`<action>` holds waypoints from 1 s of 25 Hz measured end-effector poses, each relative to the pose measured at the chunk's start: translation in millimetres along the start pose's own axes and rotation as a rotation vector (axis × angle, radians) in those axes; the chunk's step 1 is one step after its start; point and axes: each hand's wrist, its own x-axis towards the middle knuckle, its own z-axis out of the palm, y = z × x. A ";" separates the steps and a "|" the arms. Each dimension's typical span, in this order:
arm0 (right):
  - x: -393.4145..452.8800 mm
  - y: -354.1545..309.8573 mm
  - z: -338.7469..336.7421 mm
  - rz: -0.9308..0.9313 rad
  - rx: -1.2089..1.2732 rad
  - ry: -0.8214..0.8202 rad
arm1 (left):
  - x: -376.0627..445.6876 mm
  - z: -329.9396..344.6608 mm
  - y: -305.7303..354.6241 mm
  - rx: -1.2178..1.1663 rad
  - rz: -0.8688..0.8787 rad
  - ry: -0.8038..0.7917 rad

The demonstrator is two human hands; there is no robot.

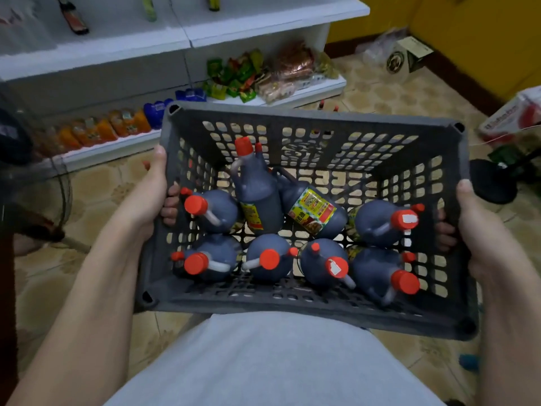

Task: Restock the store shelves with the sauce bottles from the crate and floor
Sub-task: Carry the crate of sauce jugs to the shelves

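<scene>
I carry a dark grey slotted plastic crate [310, 115] in front of my body, above the floor. My left hand [155, 194] grips its left wall, fingers curled through the handle slot. My right hand [474, 218] grips the right wall the same way. Inside stand several dark sauce bottles [265, 257] with red caps and white handles. Two more lean tilted in the middle, one upright-ish [257, 189], one lying with its yellow label [314, 209] up. A few small red-capped bottles [329, 106] stand on the floor beyond the crate.
White store shelves [187, 39] stand ahead at upper left. The bottom shelf [310, 92] holds orange and blue packets and green snack bags. A cardboard box [407, 57] and a red-and-white bag [515, 118] lie on the tiled floor at right. A fan base [491, 183] stands beside the crate.
</scene>
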 end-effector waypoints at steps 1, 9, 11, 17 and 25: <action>7.3 -9.5 6.6 0.006 -0.013 0.010 | 13.8 -1.5 9.1 0.007 -0.008 -0.002; 82.4 -68.7 49.0 0.013 -0.081 0.022 | 104.9 10.3 60.5 0.025 -0.048 -0.014; 110.9 -82.2 55.9 0.026 -0.072 0.004 | 127.5 19.5 74.4 0.037 -0.050 -0.004; 233.5 -149.8 71.9 -0.007 -0.112 -0.088 | 200.7 72.8 124.5 0.007 -0.049 0.107; 388.0 -259.4 52.8 -0.116 -0.159 -0.144 | 265.5 168.6 192.2 -0.114 -0.033 0.192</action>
